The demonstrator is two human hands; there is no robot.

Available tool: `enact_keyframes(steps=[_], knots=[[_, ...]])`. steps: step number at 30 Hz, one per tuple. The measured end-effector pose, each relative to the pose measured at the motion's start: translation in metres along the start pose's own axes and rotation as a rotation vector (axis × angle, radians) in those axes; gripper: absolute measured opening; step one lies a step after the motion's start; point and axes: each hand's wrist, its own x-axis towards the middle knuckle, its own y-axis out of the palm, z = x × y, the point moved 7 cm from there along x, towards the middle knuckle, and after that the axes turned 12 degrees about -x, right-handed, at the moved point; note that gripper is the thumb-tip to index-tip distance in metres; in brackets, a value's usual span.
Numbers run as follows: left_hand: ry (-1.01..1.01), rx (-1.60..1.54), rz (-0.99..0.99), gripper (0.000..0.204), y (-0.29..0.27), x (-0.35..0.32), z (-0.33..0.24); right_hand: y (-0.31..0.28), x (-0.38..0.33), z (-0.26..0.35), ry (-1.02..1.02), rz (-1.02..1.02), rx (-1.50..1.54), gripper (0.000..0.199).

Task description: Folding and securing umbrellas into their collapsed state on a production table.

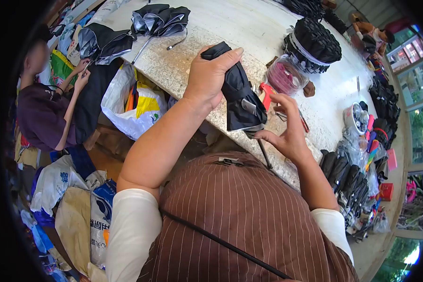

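A folded black umbrella [239, 89] with silver edging slants over the table's near edge. My left hand [210, 75] is closed around its upper part, thumb across the fabric. A small pale tag or clip [249, 106] shows on its side. From its lower end a thin dark rod or strap [264, 151] hangs toward my apron. My right hand [291, 134] is beside that lower end, thumb and fingers spread apart; the thumb tip is close to the umbrella, and I cannot tell if it touches. Just behind those fingers lies a red tool [267, 95], partly hidden.
On the white table [230, 23] stand a clear tub [286, 75], a bound black fabric bundle [313, 43] and a white bowl [356, 117] of small parts. Folded umbrellas [343, 171] crowd the right. Left are open umbrellas [159, 21], a bag [117, 105] and a seated person [47, 110].
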Motion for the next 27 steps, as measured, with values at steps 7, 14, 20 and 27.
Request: enact_keyframes(steps=[7, 14, 20, 27], knots=[[-0.06, 0.035, 0.033, 0.013, 0.006, -0.01, 0.024, 0.017, 0.005, 0.038, -0.34, 0.104, -0.363, 0.03], [-0.099, -0.042, 0.003, 0.02, -0.005, -0.016, 0.041, 0.017, -0.018, 0.019, -0.162, 0.045, -0.294, 0.019], [-0.062, -0.046, -0.002, 0.019, -0.014, -0.019, 0.044, 0.029, -0.01, 0.023, -0.207, 0.15, -0.341, 0.014], [-0.034, 0.005, -0.06, 0.012, -0.026, -0.005, 0.024, 0.063, -0.08, 0.005, -0.106, 0.624, -0.057, 0.016]])
